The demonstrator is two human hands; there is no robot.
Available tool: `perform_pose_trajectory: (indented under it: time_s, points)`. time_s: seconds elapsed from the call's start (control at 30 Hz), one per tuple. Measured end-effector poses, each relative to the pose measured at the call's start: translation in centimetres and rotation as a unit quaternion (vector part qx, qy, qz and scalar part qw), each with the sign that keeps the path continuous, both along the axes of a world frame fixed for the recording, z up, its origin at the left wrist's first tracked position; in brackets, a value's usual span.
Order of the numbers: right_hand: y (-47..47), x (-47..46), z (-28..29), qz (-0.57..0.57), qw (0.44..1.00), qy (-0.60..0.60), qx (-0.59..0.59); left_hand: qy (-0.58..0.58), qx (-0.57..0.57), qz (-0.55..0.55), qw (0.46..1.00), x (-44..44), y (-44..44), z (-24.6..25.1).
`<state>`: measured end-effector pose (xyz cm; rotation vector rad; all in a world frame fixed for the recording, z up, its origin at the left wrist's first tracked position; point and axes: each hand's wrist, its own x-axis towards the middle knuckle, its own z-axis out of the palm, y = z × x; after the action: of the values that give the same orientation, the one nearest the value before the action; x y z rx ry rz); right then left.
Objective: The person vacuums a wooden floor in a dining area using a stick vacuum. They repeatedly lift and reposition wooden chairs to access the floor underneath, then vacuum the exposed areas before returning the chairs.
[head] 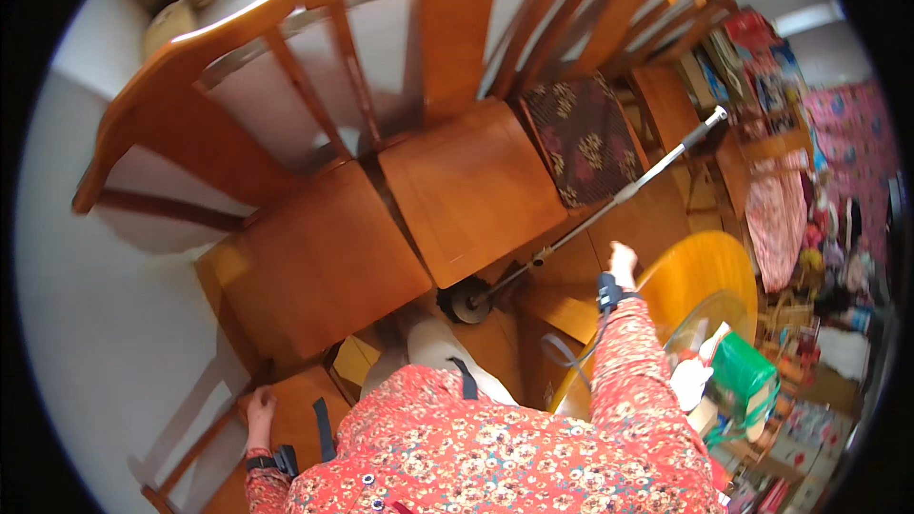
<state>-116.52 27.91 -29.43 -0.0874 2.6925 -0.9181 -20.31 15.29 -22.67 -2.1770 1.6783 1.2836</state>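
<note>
My left hand (261,401) is low on the left, at the edge of a wooden chair seat (296,400) beside the chair's back rail. Whether it grips the rail cannot be made out. My right hand (623,262) reaches forward beside a round wooden table (703,268), fingers curled, with nothing visible in it. Near it, but apart, a mop with a metal pole (607,205) leans diagonally against the seating. The mop's round head (468,301) rests on the floor near my legs (435,350). Both wrists wear black straps.
A long wooden bench with a slatted back (457,36) and square seat panels (471,189) stands ahead. A dark floral cushion (582,139) lies on it. A green package (742,368) sits on the round table. Cluttered goods and a pink cloth (778,218) are at right.
</note>
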Motion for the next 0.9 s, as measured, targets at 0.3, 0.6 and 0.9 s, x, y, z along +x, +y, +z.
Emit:
perform_pose_trajectory:
  time_s: [0.3,0.6,0.9]
  points:
    - [0.4,7.9,-5.0,-0.163,0.978,-0.081,-0.102,0.038,-0.151,-0.452,0.878,-38.3,-22.1,-6.1]
    - [4.3,6.0,-19.7,-0.244,0.969,-0.023,-0.032,0.101,-0.262,-0.644,0.712,-68.8,-25.8,-17.2]
    - [4.4,5.0,-33.2,-0.286,0.949,-0.118,-0.060,0.039,-0.308,-0.691,0.652,-70.2,-25.9,-19.4]
